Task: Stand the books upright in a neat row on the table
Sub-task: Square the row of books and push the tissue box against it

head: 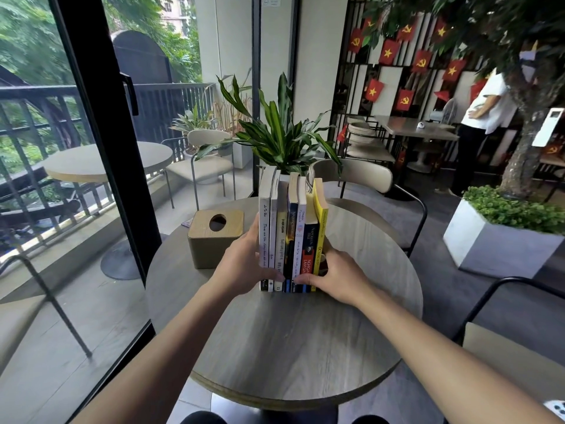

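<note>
A wooden tissue box [216, 237] with an oval slot stands toward the left. Beyond the far edge is a potted plant [276, 133] with long striped leaves, beside a beige chair [357, 175]. Outside the black-framed glass door [101, 148] stands 1 round table [101, 162], and small red flags [406, 65] hang on the right wall.

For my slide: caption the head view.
Both hands, left hand and right hand, press a row of upright books together on a round table.

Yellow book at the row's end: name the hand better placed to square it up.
Right. The right hand already rests against the yellow book; the left hand braces the row's opposite end.
</note>
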{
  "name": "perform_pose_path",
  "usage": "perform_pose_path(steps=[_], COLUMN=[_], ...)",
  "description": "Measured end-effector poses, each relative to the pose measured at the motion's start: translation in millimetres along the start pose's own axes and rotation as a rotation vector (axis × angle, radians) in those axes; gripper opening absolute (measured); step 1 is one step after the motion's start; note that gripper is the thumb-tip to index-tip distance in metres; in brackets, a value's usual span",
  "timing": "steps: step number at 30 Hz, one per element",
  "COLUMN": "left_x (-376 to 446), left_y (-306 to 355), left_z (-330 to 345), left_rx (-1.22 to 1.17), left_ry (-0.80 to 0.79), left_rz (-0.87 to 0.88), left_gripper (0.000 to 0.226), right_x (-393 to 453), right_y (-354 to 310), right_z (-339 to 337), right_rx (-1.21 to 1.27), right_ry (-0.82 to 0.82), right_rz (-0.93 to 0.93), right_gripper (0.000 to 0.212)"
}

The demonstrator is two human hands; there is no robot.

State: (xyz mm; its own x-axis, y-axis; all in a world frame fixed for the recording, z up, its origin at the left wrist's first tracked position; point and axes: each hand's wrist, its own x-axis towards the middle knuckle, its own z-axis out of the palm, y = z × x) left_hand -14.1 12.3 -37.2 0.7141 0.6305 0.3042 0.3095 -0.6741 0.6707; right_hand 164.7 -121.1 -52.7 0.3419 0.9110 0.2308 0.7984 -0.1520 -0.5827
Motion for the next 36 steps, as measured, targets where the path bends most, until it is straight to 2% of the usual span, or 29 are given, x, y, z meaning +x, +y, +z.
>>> perform_pose_path(steps=[10, 13, 15, 17, 20, 22, 25, 28, 32, 36], left_x=[3, 4, 4, 2, 4, 9, 15, 20, 24, 21], left_y=[-1, 2, 3, 1, -1, -5, -14, -20, -27, -28], left_z=[2, 0, -3, -6, -13, -21, -34, -39, -31, -26], left_rx=[0.035, 0.078, 0.266, 0.525, 0.628, 0.553, 0.445, 0.450, 0.474, 0.457], left_ry=[0.001, -0.017, 0.017, 0.127, 0.207, 0.150, -0.018, -0.120, -0.140, -0.108], left_rz=[-0.016, -0.025, -0.003, 0.056, 0.085, 0.027, -0.077, -0.101, -0.093, -0.077], left_gripper=[0.108, 0.107, 0.105, 0.105, 0.108, 0.120, 0.137, 0.136, 0.127, 0.127], right_x=[1, 2, 3, 3, 3, 3, 3, 4, 3, 2], right_y=[0, 0, 2, 4, 6, 6, 6, 6, 7, 8], right_z=[2, 2, 0, -2, -4, -3, -3, -3, -3, -2], right_rx=[-0.009, -0.006, 0.007, 0.009, 0.004, 0.005, 0.023, 0.036, 0.051, 0.042], right_ry=[0.016, -0.011, -0.039, -0.061, -0.082, -0.078, -0.078, -0.075, -0.065, -0.059], right_rz=[0.033, 0.042, 0.037, 0.036, 0.040, 0.032, 0.023, 0.019, 0.014, 0.016], right_gripper=[0.087, 0.079, 0.078, 0.075, 0.077, 0.082, 0.086, 0.090, 0.091, 0.086])
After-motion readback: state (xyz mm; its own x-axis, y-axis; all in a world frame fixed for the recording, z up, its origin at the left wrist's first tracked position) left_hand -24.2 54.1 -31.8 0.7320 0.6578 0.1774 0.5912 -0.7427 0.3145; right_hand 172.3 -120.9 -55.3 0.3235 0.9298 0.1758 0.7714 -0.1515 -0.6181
